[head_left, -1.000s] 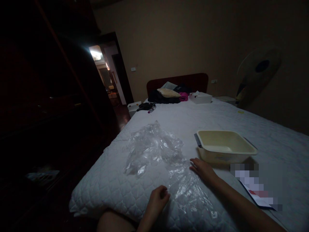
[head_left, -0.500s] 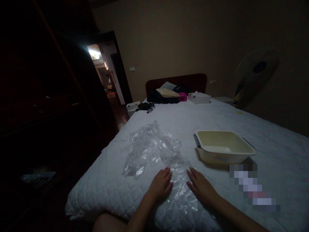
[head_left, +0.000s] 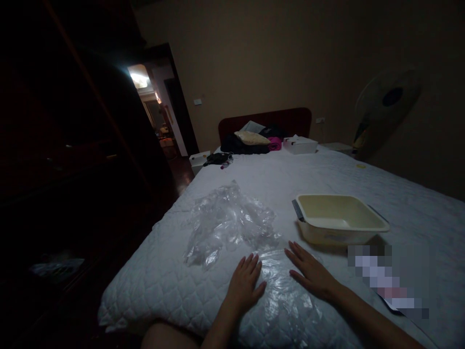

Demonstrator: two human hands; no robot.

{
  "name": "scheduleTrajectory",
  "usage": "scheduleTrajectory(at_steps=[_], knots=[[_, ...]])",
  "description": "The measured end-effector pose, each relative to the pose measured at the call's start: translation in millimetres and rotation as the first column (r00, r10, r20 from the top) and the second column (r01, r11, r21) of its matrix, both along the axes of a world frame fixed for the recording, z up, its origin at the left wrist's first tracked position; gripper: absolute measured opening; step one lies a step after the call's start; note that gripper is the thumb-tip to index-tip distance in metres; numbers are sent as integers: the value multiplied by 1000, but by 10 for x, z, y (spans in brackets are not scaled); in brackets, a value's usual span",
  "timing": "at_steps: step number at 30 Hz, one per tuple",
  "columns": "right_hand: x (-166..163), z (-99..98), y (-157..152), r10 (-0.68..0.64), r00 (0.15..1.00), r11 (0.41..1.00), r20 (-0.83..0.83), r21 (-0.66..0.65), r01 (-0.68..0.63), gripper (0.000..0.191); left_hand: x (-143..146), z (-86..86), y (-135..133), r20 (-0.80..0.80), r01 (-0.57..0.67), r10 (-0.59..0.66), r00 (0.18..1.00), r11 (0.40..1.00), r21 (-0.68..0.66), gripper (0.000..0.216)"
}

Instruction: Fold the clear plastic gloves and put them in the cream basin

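Clear plastic [head_left: 276, 276], left hand [head_left: 245, 285] and right hand [head_left: 310, 274], both wide and flat, front-left of the cream basin [head_left: 336, 236].

Between my left fingers [head_left: 248, 265] and right fingers [head_left: 295, 260] lies clear plastic film [head_left: 274, 278], thin and glossy, pulled fairly smooth at its far end and crinkled nearer me. The crumpled plastic heap [head_left: 232, 220] beyond looks just as shiny, all sharp creases. I see matt quilted cloth on the bed [head_left: 160, 278], ridged with stitching. The basin [head_left: 341, 236] looks like smooth cream plastic with a soft sheen, its grey handle [head_left: 298, 211] duller. Farther off, the cushion [head_left: 252, 138] looks like cloth, the headboard [head_left: 265, 120] like dark wood, the wall [head_left: 254, 63] matt, the floor [head_left: 184, 180] faintly glossy.
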State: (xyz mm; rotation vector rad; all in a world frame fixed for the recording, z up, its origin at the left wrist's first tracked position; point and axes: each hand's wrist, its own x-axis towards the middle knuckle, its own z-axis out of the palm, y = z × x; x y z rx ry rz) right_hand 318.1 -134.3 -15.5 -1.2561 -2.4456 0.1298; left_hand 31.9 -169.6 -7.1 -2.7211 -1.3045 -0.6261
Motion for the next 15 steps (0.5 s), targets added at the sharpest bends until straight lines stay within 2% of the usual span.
scheduleTrajectory(at_steps=[2, 4, 7, 9, 13, 15], knots=[[27, -35, 2, -29, 996, 999, -83, 38, 32, 53, 10, 0, -9, 11, -11, 11, 1000, 1000, 11, 49], [57, -88, 12, -109, 974, 990, -200, 65, 124, 46, 13, -9, -8, 19, -21, 20, 1000, 999, 27, 48], [102, -163, 52, -238, 898, 961, -370, 47, 274, 38, 1, -39, 4, 3, -7, 7, 1000, 999, 54, 50], [124, -183, 93, -277, 850, 946, -448, 27, 323, 35, -11, -62, 10, -3, 0, 0, 1000, 997, 73, 52], [137, -90, 155, -323, 790, 919, -521, 28, 394, 31, -28, -107, 8, 32, -21, 18, 999, 993, 114, 52], [108, 17, 125, -322, 793, 915, -518, 45, 401, 29, -31, -127, 4, 50, -33, 27, 998, 992, 126, 53]])
